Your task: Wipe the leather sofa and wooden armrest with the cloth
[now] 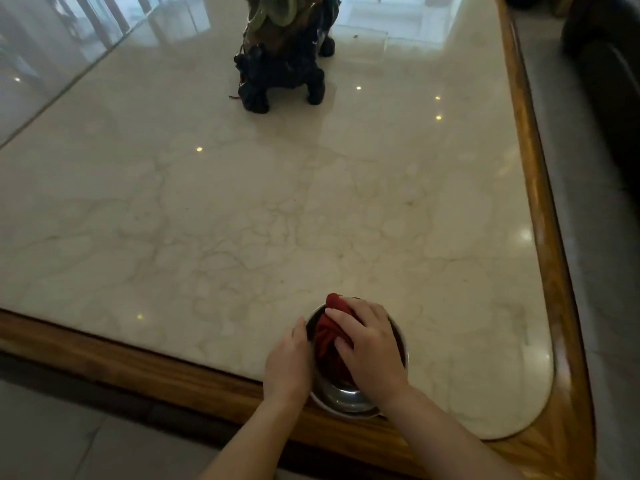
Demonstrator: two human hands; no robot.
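A red cloth (329,332) lies bunched inside a small metal bowl (341,398) that stands at the near edge of a marble table (242,220). My right hand (372,348) presses down on the cloth, fingers curled over it. My left hand (289,362) holds the bowl's left rim. A dark leather sofa (609,84) shows at the far right, mostly out of frame. No wooden armrest is clearly seen.
The table has a wooden border (550,237) along its near and right sides. A dark carved ornament (284,60) stands at the table's far middle. Pale floor tiles (62,434) lie below the near edge.
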